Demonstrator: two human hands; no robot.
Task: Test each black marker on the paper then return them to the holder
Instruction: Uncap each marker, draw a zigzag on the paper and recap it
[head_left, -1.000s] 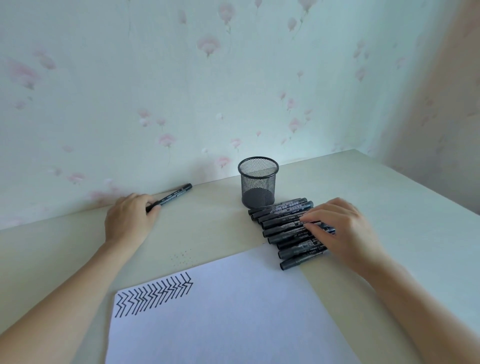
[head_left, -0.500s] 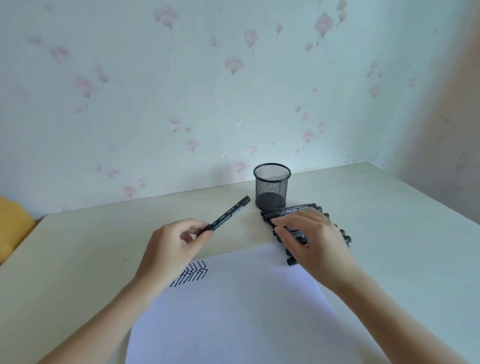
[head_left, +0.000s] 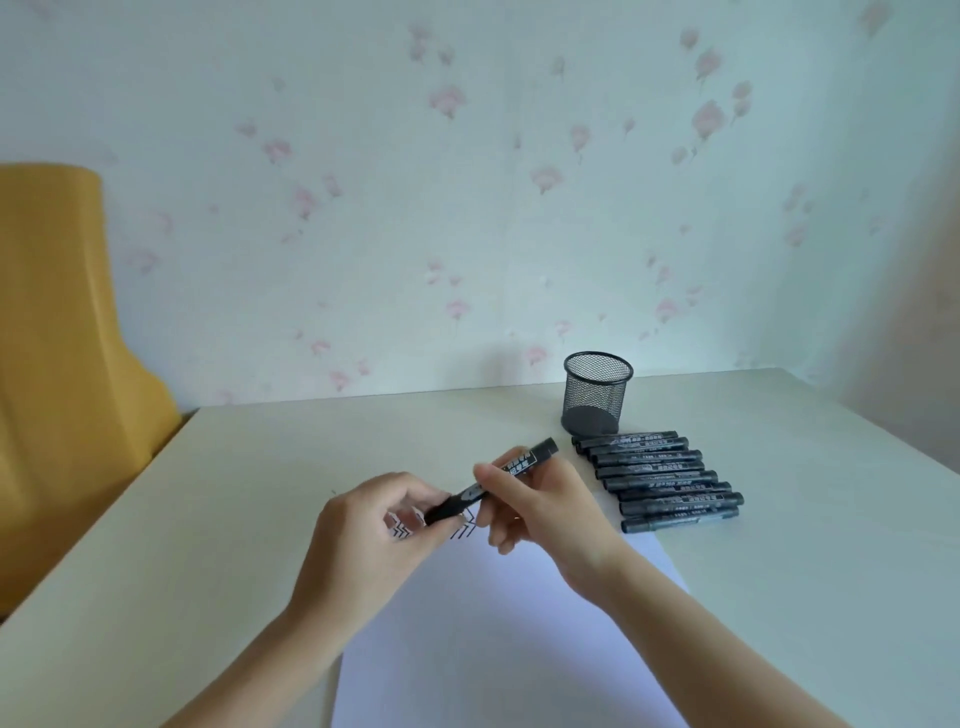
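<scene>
One black marker (head_left: 524, 460) is held above the top of the white paper (head_left: 498, 639). My left hand (head_left: 374, 535) grips its lower, capped end. My right hand (head_left: 540, 506) pinches the barrel near the middle. Black zigzag test lines (head_left: 462, 531) show on the paper, partly hidden by my hands. Several more black markers (head_left: 660, 480) lie side by side in a row to the right of the paper. The black mesh holder (head_left: 596, 393) stands upright just behind that row, with no marker showing in it.
The cream table (head_left: 249, 493) meets a flowered wall at the back. A yellow chair back (head_left: 57, 353) stands past the table's left edge. The table's right edge (head_left: 893, 441) runs diagonally toward me.
My right hand left the row of markers and came to the marker in my left hand. The left hand brought that marker over the paper. The view swung left.
</scene>
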